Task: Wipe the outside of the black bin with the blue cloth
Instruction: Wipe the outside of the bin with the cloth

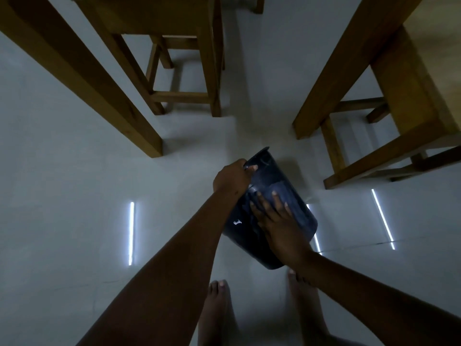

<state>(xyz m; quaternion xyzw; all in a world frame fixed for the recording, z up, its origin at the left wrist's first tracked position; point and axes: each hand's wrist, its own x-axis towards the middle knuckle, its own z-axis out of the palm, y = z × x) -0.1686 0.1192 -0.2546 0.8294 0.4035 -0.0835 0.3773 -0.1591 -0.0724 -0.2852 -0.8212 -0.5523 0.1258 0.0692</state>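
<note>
Bare feet (217,308) beneath hands. Left hand (233,176) grips rim of black bin (240,236), far end; right hand (278,223), fingers (276,199) spread, presses blue cloth (296,208) on near side. Bin's long axis runs forward.

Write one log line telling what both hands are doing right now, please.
left hand: grips rim of black bin | right hand: flat, presses blue cloth on bin's side | bin: tilted | step: wiping outside

Glossy black plastic bin (245,239), soft blue cloth (299,208), smooth reflective floor (74,196), matt brown wooden legs (82,78).
</note>
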